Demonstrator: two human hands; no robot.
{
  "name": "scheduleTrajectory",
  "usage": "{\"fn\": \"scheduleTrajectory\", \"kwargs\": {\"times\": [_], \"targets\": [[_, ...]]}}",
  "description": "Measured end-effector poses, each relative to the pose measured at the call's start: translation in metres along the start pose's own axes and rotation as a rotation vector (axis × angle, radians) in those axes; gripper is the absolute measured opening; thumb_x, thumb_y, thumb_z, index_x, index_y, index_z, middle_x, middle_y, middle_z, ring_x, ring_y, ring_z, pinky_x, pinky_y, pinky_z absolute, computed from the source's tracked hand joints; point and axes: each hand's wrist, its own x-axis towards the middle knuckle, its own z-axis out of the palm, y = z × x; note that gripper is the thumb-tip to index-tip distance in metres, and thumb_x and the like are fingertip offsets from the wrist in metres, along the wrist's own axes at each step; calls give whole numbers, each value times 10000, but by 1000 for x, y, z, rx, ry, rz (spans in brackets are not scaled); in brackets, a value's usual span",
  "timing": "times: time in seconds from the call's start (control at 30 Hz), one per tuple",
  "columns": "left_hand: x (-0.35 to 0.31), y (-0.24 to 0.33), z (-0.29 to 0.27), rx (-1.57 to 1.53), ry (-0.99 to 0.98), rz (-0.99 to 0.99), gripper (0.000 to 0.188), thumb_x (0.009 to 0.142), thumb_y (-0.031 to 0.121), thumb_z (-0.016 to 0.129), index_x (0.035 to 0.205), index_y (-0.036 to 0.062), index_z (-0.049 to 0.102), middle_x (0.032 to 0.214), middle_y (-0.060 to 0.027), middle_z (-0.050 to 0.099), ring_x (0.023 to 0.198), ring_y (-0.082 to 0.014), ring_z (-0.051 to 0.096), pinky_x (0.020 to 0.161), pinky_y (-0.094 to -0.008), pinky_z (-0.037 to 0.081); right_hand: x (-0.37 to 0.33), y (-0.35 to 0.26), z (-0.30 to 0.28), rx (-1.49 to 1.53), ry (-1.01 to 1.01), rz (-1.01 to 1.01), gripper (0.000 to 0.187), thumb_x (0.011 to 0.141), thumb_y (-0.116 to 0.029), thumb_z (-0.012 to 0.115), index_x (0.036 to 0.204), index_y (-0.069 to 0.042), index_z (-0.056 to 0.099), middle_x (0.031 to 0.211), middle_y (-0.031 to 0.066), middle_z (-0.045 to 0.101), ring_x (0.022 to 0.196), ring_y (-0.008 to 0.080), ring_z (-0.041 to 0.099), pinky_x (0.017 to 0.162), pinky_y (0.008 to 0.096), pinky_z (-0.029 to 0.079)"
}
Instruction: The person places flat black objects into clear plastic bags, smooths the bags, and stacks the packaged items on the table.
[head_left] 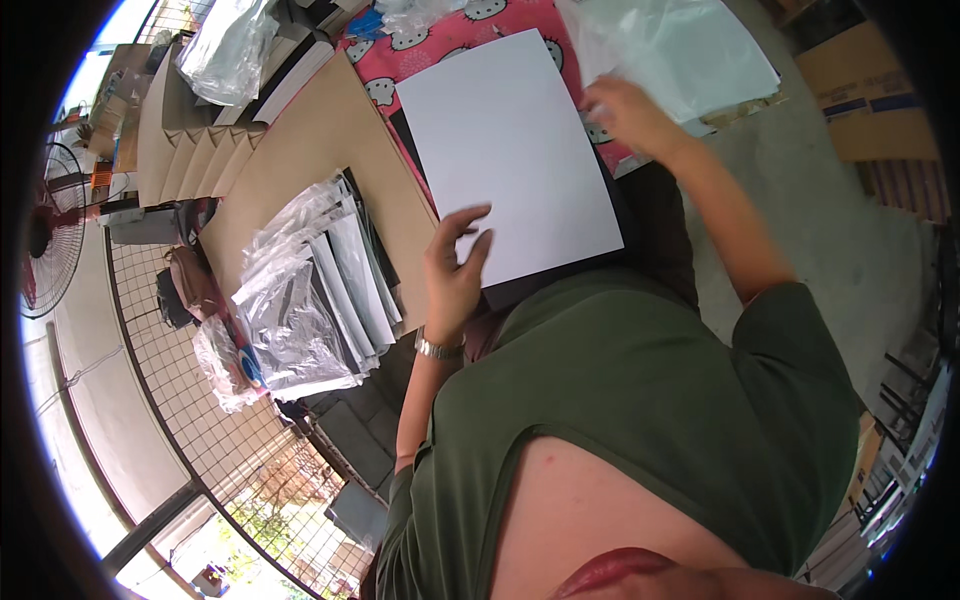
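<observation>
A stack or sheet of white paper [512, 165] lies tilted in front of me, over a black sheet or board [515, 290] whose edges show at its lower and right sides. My left hand [458, 268] is at the paper's lower left edge, thumb and fingers apart and bent, with nothing visible between them. Beyond the paper's right edge, my right hand [634, 118] hovers slightly blurred, fingers loosely bent and seemingly holding nothing. Close to it on the right lies a pile of clear plastic sleeves [690, 60].
A pink patterned cloth [385, 65] covers the table's far part. On brown board [330, 130] at left rest several plastic-wrapped packs [315, 290]. Folded brown cartons [195, 165] stand at the far left, a fan [50, 230] beyond them. Cardboard boxes [875, 90] are at right.
</observation>
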Motion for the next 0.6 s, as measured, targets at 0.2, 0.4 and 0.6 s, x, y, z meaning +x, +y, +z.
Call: {"fn": "scheduleTrajectory", "kwargs": {"times": [0.2,0.4,0.6], "targets": [[16,23,19,-229,-215,20,573,721,-3,702,1223,6,427,1146,-105,536,1024,-187,532,873,-322,427,-5,-136,-1,550,-575,-217,237,744,-42,638,969,-14,571,868,96,608,841,211,589,748,313,458],[15,7,-16,-401,221,-185,68,857,62,604,820,6,592,729,28,584,657,-18,490,606,-169,382,32,-113,7,757,-369,205,224,779,-146,690,937,-15,600,731,-9,557,723,72,503,683,228,407],[3,-18,-53,-551,272,-385,258,930,248,511,925,-1,578,822,-4,587,713,-53,512,640,-211,404,50,-101,16,811,-530,198,171,806,-156,657,919,-35,614,767,-10,573,765,73,514,719,231,410]]}}
